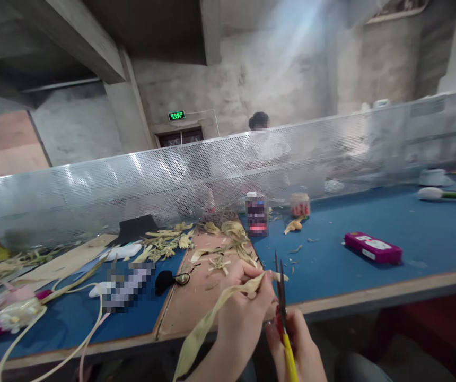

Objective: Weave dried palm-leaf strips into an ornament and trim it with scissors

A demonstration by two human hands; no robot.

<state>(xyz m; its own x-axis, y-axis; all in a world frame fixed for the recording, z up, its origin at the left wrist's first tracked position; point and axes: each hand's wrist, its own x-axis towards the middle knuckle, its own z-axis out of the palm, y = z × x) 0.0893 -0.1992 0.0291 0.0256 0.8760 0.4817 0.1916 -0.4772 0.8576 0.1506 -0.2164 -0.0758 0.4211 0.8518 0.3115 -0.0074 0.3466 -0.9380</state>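
Note:
My left hand (246,302) pinches a long, pale yellow-green strip of dried husk (204,323). The strip hangs down along the forearm, and its short tip sticks out past the fingers to the right. My right hand (301,342) is wrapped round scissors (281,294) with yellow and red handles. Their blades point upward, slightly apart, beside the strip's tip; whether they touch it I cannot tell. Both hands are at the table's front edge, above a brown board (188,307) with loose husk pieces (234,233) on it.
On the blue table (331,265) lie a magenta box (373,248) to the right, a jar (300,205) and a dark bottle (256,215) at the back. A black pouch (165,281) and a looped cord (98,302) lie left. A perforated metal screen (152,170) stands behind; a person (265,140) is beyond it.

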